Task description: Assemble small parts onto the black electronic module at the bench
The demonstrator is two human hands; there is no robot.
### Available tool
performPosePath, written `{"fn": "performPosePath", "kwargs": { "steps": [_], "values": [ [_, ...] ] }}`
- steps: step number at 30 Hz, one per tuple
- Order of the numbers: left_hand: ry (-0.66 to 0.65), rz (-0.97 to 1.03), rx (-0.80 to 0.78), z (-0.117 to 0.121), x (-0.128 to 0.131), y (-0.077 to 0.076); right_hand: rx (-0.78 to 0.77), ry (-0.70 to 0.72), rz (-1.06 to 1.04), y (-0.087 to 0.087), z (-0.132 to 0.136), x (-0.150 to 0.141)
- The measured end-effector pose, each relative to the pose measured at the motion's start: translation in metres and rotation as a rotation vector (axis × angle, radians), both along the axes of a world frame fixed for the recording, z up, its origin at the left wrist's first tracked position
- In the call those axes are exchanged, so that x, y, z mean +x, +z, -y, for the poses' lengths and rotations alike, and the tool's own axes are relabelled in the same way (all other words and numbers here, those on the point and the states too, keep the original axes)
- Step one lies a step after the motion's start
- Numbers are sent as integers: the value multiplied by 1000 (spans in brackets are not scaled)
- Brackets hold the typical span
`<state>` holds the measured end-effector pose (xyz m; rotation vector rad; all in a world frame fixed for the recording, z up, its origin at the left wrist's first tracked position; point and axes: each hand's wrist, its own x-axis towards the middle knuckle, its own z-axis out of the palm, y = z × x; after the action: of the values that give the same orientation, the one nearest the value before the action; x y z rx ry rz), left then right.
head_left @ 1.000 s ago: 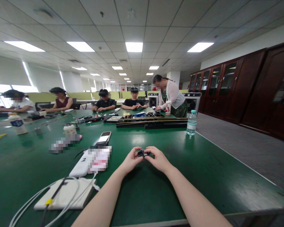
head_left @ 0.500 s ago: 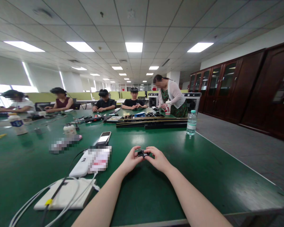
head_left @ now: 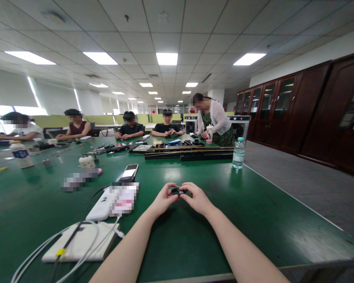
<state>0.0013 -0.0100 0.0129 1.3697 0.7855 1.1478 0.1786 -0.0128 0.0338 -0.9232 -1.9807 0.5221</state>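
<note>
Both hands meet in front of me just above the green table (head_left: 253, 220). Between them is a small black part (head_left: 178, 191), partly covered by fingers and too small to name. My left hand (head_left: 164, 199) pinches its left side, with thumb below and fingers above. From the other side my right hand (head_left: 197, 197) grips it in the same way. To the left of my hands lie a phone (head_left: 130, 171) with a bright screen and a white power bank (head_left: 98, 209) marked 2.
A white slab (head_left: 73, 243) with cables sits at the near left. Long black bars (head_left: 191, 153) lie across the table ahead, by a water bottle (head_left: 238, 154). Tools and parts are spread behind. Several people sit around, and one person (head_left: 214, 120) stands leaning over the far side.
My hands stay almost still on the black part; only the left fingers shift slightly. Across the table, the standing person has shifted a little to the right.
</note>
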Motion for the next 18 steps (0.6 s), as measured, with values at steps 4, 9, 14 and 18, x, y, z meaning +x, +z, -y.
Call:
{"fn": "performPosePath", "kwargs": {
  "steps": [4,9,14,18],
  "values": [
    [3,16,5,0,0,0,13,6,-10,0,0,0],
    [5,28,13,-1,1,0,63,-15,-1,0,-1,0],
    [19,17,18,-2,1,-1,112,-31,9,1,-2,1],
    [35,17,12,-3,0,-1,136,-52,4,2,-3,2]
  ]
}}
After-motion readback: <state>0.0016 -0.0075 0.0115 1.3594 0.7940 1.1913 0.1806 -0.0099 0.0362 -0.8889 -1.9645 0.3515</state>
